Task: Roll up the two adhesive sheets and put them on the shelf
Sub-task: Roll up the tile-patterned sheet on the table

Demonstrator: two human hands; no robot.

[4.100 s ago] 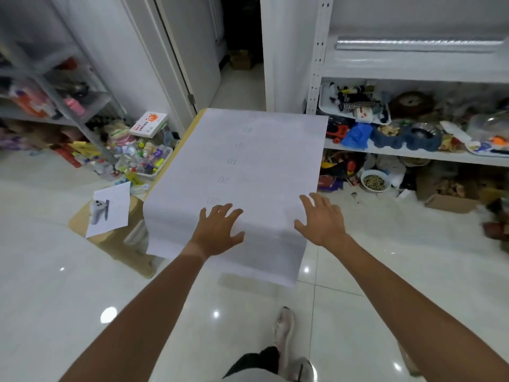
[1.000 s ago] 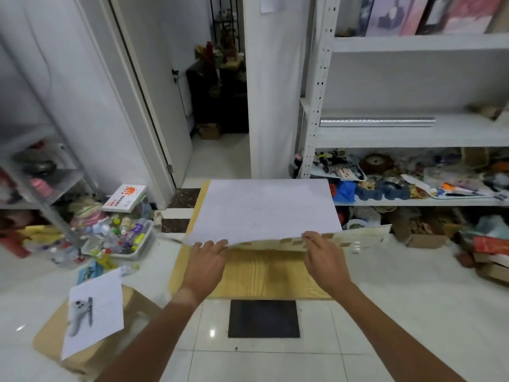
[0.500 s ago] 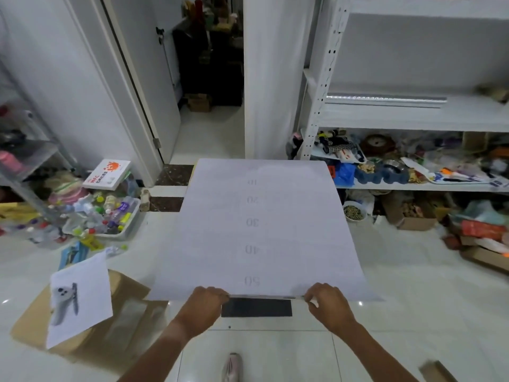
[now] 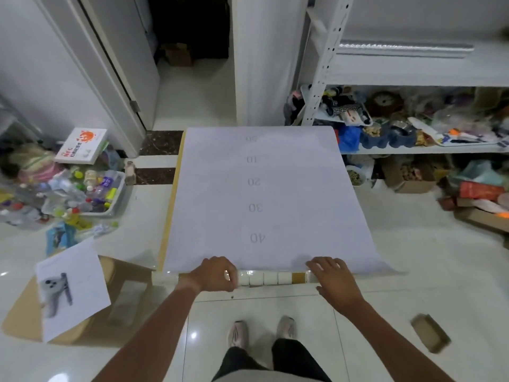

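A large adhesive sheet (image 4: pixel 264 199) lies flat on the floor, white backing up, with faint numbers down its middle. Its near edge is curled into a thin roll (image 4: pixel 271 277) showing a tile pattern. My left hand (image 4: pixel 214 272) grips that curled edge at the left. My right hand (image 4: pixel 332 274) rests on it at the right, fingers bent over the edge. A wood-grain sheet (image 4: pixel 171 205) peeks out under the left side. A silver roll (image 4: pixel 405 47) lies on the white shelf (image 4: pixel 429 75) at the upper right.
A cardboard box with a printed paper (image 4: pixel 73 288) sits at the left. A tray of bottles (image 4: pixel 91 194) and a book clutter the far left. The lower shelves at the right are packed with clutter, boxes (image 4: pixel 479 199) stand on the floor, and a doorway is straight ahead.
The sheet was lifted one second ago and now lies flat on the floor. Both hands have begun curling its near edge into a small roll, hiding the 50 mark.
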